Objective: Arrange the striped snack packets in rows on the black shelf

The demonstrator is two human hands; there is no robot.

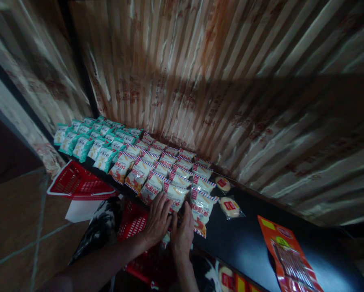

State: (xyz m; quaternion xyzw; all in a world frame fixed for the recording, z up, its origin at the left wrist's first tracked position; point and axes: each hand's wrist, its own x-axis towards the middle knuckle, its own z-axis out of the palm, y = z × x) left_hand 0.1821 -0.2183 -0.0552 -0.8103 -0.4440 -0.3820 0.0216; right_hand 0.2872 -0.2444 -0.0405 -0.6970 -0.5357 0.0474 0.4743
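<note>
Rows of white-and-red snack bags lie on a black shelf. My left hand rests at the front row, its fingertips on the lower edge of a white-and-red bag. Close beside it, my right hand is at the same bag's right side, next to the rightmost front bag. Both hands have their fingers around the bag's lower part, which they partly hide. Left of these rows stand several teal-and-white bags.
Two round packaged items lie right of the bags, and an orange packet is farther right. Red baskets stand below the shelf's front edge. Behind is pleated printed sheeting. More packets show at the bottom.
</note>
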